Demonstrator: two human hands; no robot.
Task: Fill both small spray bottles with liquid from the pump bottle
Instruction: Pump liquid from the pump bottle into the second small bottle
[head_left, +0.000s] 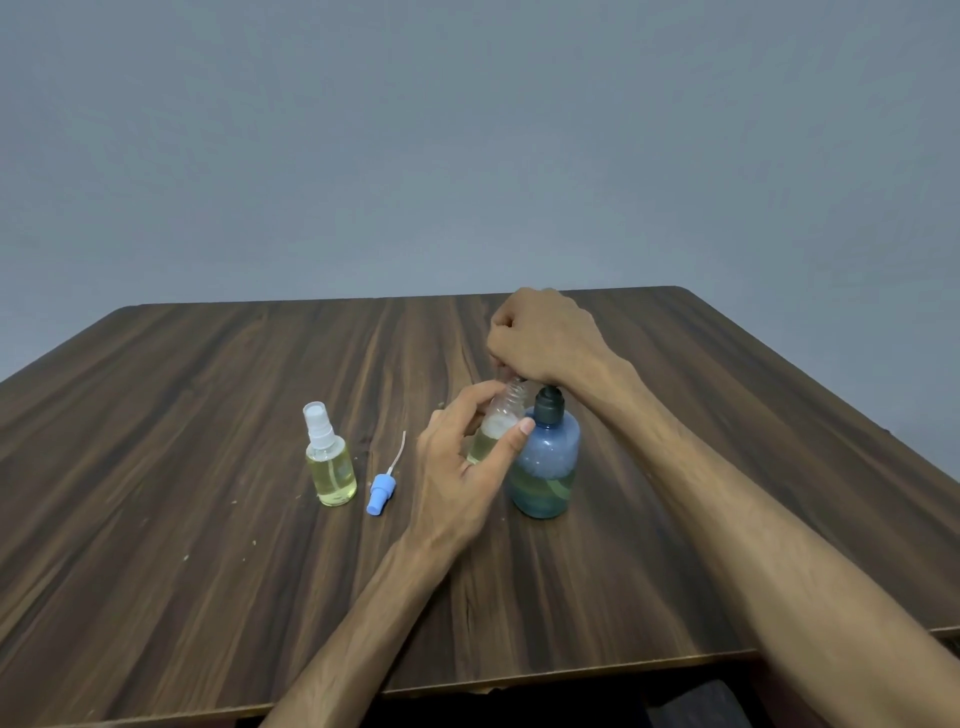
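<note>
Table (208, 519): work sits centre-right. Pump bottle (545, 462) upright; your right hand (545, 338) curled over pump head, spout hidden beneath. Open spray bottle (501, 421) upright, touching pump bottle's left side, mouth under spout; your left hand (467, 467) wraps it. Fill level partly masked by fingers. Capped spray bottle (331, 462) and blue sprayer head (381, 493) lie left, apart.

Dark wood-grain table (208, 571), grey wall (467, 130)

Blue pump bottle (546, 457), yellow liquid (332, 480).
</note>
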